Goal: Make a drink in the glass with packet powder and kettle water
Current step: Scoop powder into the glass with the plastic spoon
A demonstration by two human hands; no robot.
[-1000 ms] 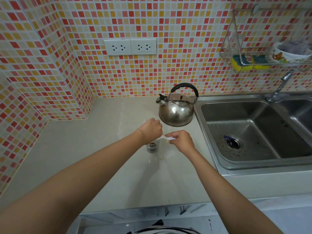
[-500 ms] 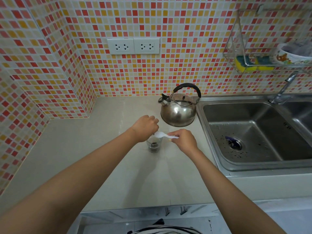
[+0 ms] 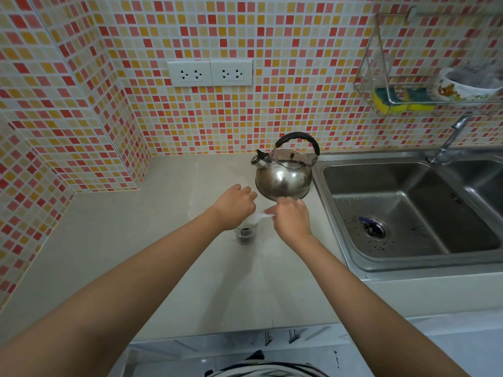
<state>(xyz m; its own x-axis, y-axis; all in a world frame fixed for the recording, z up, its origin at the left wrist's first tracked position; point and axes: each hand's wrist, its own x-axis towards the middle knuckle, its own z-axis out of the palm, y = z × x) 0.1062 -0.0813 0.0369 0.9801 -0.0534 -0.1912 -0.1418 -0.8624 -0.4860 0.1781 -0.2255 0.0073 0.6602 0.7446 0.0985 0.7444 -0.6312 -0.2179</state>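
Both our hands meet just above the small glass [image 3: 245, 235], which stands on the beige bench [image 3: 168, 257] a little in front of the steel kettle [image 3: 284, 175]. Our left hand [image 3: 234, 206] and right hand [image 3: 291, 216] each pinch an end of a white packet [image 3: 260, 217], held over the rim of the glass with fingers closed on it. Dark powder sits in the bottom of the glass. The kettle rests upright beside the sink [image 3: 408, 213], spout pointing left, black handle arched over the lid.
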